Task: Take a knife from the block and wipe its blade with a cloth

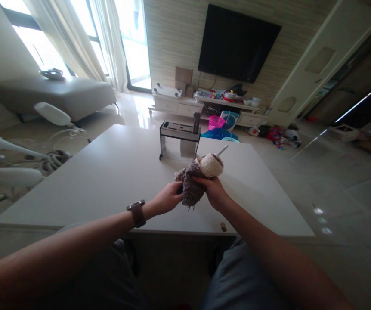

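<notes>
A fuzzy brown cloth (193, 189) is bunched between my two hands above the white table (134, 172). My left hand (169, 197), with a watch on the wrist, grips the cloth's left side. From the right, my right hand (216, 191) closes on it, thumb laid across the top. A cream fluffy cloth (210, 165) is rolled up against the brown one, just beyond my right hand. Out of that roll sticks a thin pale rod (223, 150); whatever it belongs to is hidden inside the cloth.
Beyond the cloth, a dark slotted rack (179, 132) with clear sides stands on the table, an upright dark handle at its right end. A small brownish item (223, 226) lies by the near edge. White chairs (14, 176) stand left; a pink basket (216, 122) sits behind.
</notes>
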